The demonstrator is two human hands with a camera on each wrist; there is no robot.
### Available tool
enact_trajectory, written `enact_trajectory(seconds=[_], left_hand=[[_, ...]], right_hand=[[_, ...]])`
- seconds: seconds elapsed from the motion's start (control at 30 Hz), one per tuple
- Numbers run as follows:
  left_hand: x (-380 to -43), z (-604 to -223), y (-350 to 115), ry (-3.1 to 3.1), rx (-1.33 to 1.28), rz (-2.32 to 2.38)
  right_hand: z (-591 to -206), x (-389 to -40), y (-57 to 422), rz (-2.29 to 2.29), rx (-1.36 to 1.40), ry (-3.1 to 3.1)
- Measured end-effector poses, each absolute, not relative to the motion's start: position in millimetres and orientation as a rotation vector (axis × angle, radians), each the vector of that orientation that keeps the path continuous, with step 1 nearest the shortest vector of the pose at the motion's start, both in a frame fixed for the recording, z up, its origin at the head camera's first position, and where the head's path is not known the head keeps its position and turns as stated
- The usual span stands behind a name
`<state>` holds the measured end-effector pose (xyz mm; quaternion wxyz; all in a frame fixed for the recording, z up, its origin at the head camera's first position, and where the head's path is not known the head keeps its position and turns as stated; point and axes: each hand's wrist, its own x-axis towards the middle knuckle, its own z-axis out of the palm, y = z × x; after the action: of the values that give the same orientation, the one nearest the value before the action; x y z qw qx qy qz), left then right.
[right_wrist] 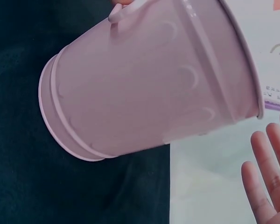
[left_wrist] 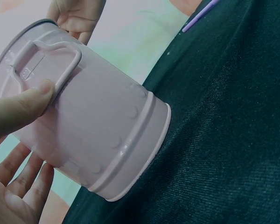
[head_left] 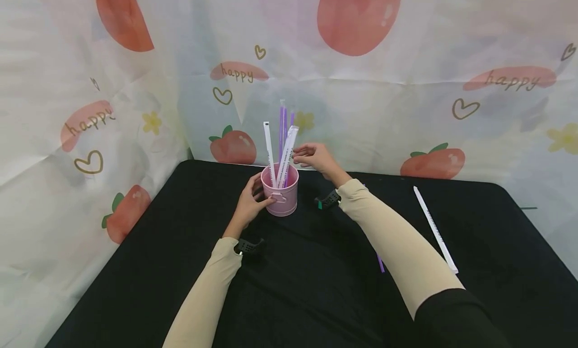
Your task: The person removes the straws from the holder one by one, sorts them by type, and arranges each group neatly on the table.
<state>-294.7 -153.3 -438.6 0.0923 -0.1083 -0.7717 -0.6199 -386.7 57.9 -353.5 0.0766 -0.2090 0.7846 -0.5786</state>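
Pink bucket [head_left: 286,201] in left fingers [left_wrist: 41,184]

Passing room in front of pink bucket [head_left: 283,202], straws [head_left: 269,152] jutting from its top, left hand [head_left: 248,201] blocking its left side

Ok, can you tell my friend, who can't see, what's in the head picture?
A person's left hand holds a pink bucket of white and purple sticks, maybe straws, on a black table, while the open right hand hovers nearby. A white stick and a purple one, partly behind the right sleeve, lie on the table. A fruit-print cloth hangs behind.
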Motion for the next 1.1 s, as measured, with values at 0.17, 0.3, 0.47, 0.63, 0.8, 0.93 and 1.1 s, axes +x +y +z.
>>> enact_trajectory(seconds=[0.17,0.3,0.47,0.63,0.8,0.93,1.1], left_hand=[[-294.2,-438.5,-152.9,-2.304,-0.313,-1.829],[-293.6,-438.5,-152.7,-2.317,-0.313,-1.814],[-293.5,-438.5,-153.3,-2.32,-0.319,-1.813],[-294.3,-438.2,-153.5,-2.315,-0.319,-1.824],[-294.2,-437.9,-152.9,-2.309,-0.319,-1.827],[-290.4,-431.9,-152.4,-2.307,-0.326,-1.844],[-292.6,-434.0,-153.1,-2.304,-0.333,-1.827]], right_hand=[[-355.6,-389.5,51.7,-1.73,-0.611,2.35],[-354.5,-389.2,47.4,-1.732,-0.607,2.339],[-350.3,-387.6,43.1,-1.718,-0.601,2.358],[-349.0,-388.2,38.6,-1.72,-0.58,2.37],[-349.7,-389.4,36.8,-1.738,-0.564,2.37],[-349.3,-390.9,37.7,-1.749,-0.539,2.367],[-344.3,-390.7,40.3,-1.768,-0.517,2.356]])
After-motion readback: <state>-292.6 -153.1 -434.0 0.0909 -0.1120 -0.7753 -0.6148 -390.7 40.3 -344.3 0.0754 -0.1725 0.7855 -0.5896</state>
